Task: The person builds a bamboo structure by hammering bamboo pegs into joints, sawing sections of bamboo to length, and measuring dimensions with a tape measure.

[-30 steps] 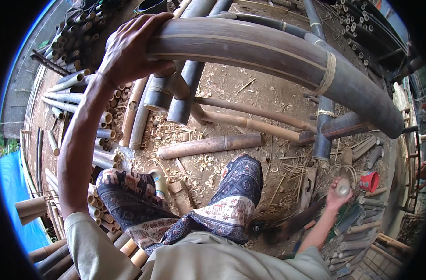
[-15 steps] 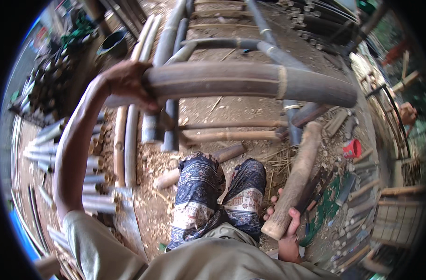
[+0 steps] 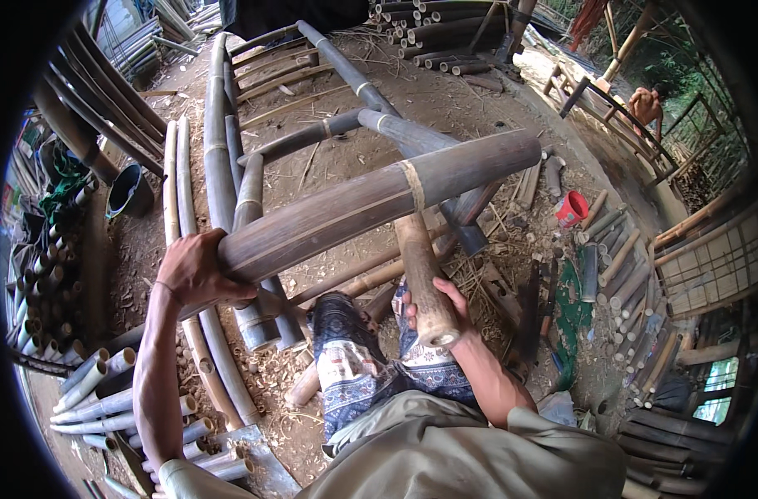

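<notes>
My left hand (image 3: 198, 270) grips the left end of a thick dark bamboo pole (image 3: 329, 218), which lies slanted across the front of a bamboo frame (image 3: 396, 131), its right end higher in view. A pale band rings the pole at a node. My right hand (image 3: 445, 309) is closed around a short, pale brown bamboo club (image 3: 425, 270). The club's far end meets the underside of the pole near that node; whether they touch I cannot tell. Its near cut end shows a small hollow.
Long bamboo poles (image 3: 184, 191) lie left of the frame, with cut bamboo pieces (image 3: 117, 407) nearer me. A dark bucket (image 3: 130, 193) stands far left. To the right are a red bucket (image 3: 572, 209), green netting (image 3: 572, 324) and stacked short bamboo (image 3: 632, 291). Another person (image 3: 645, 106) is far right.
My right hand has brought the club leftward and up to the underside of the pole. The pole now slants upward to the right, and my left hand sits lower. The view has turned.
</notes>
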Demonstrator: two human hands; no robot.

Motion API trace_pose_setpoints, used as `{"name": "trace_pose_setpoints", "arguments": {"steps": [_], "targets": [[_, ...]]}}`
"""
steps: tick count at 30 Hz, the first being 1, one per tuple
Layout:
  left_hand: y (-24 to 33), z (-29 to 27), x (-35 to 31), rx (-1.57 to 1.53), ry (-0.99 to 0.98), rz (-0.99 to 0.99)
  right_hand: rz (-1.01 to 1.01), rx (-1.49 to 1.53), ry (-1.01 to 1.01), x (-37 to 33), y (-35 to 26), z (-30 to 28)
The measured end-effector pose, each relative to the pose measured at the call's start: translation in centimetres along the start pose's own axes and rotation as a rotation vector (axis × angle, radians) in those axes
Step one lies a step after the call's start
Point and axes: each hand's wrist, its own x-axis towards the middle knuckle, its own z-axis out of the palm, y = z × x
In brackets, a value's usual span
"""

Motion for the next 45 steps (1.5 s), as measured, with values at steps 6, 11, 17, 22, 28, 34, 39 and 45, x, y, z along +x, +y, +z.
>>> {"name": "trace_pose_setpoints", "arguments": {"steps": [6,11,17,22,28,34,39,45], "targets": [[-0.1,-0.9,-0.2,-0.039,-0.004,-0.061,0.208,0.260,-0.189,3.4,-2.1,3.6],[1.1,-1.8,1.0,-0.062,-0.027,-0.048,0.058,0.042,-0.200,3.6,-2.0,2.4],[0.3,-0.8,0.7,-0.058,0.038,0.013,0.237,0.307,-0.298,2.5,-2.8,4.3],[1.2,-1.7,1.1,-0.091,-0.033,-0.041,0.073,-0.026,-0.272,3.5,-1.2,1.3],[1.3,-1.9,1.9,-0.126,-0.034,-0.007,0.164,0.038,-0.323,3.7,-2.9,3.5],[0.9,-2.2,0.4,-0.105,-0.010,-0.093,0.162,0.037,-0.240,4.4,-0.2,2.1],[0.4,-0.8,2.6,-0.103,-0.074,-0.141,0.172,0.170,-0.400,3.8,-4.1,4.8],[-0.9,-1.6,0.1,-0.081,-0.013,-0.025,0.092,-0.067,-0.309,3.4,-1.0,1.4]]}}
